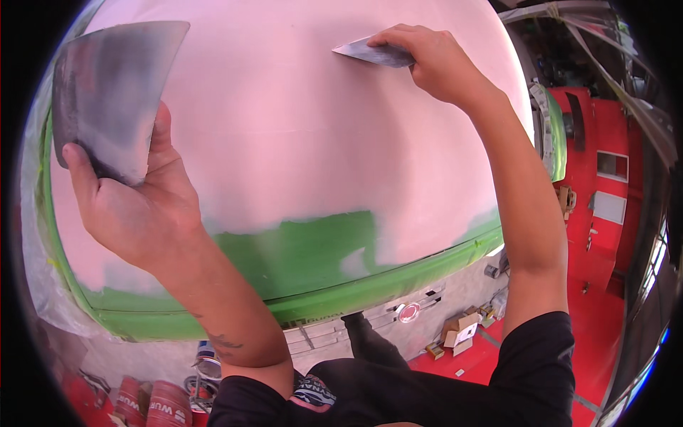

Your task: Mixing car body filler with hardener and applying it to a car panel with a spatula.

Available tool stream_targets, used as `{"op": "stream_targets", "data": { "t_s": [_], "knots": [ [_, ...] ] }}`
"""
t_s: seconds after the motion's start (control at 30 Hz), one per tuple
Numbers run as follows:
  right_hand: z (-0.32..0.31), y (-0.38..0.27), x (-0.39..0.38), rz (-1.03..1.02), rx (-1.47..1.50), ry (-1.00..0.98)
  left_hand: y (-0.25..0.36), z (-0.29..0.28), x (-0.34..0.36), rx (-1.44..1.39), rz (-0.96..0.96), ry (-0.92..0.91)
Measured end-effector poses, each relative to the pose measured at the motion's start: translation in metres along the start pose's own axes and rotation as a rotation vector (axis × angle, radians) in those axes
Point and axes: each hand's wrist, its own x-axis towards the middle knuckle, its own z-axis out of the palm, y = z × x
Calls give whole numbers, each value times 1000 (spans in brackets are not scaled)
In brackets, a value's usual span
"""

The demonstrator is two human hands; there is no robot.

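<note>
A large rounded panel is coated in pale pink filler [270, 142], with bare green patches [299, 249] along its near edge. My left hand [139, 220] grips a wide grey metal sheet [114, 92] by its lower edge, raised over the panel's left side. The sheet has smudges on its face. At the far right of the coating, my right hand [445, 64] is closed round a flat metal spreader [373, 52]. The spreader is tilted low over the pink surface, its tip pointing left; whether its edge touches is hard to tell.
Clear plastic sheeting [35, 277] hangs along the panel's left side. Below on the floor are an opened carton [461, 333], metal cans [208, 361] and red containers [168, 406]. Red panels [576, 235] and draped plastic film [622, 92] lie off to the right.
</note>
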Motion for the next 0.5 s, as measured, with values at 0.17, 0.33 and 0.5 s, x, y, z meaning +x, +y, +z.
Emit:
{"op": "stream_targets", "data": {
  "t_s": [0.17,0.33,0.5],
  "knots": [
    [0,-3,-26,-78,1,17,0,0,1,17,-18,-29],
    [-3,-7,-51,-78,55,-26,-1,2,-1,-53,-66,-124],
    [-5,-11,-75,-70,66,-70,-1,3,1,4,-44,4]
  ]
}}
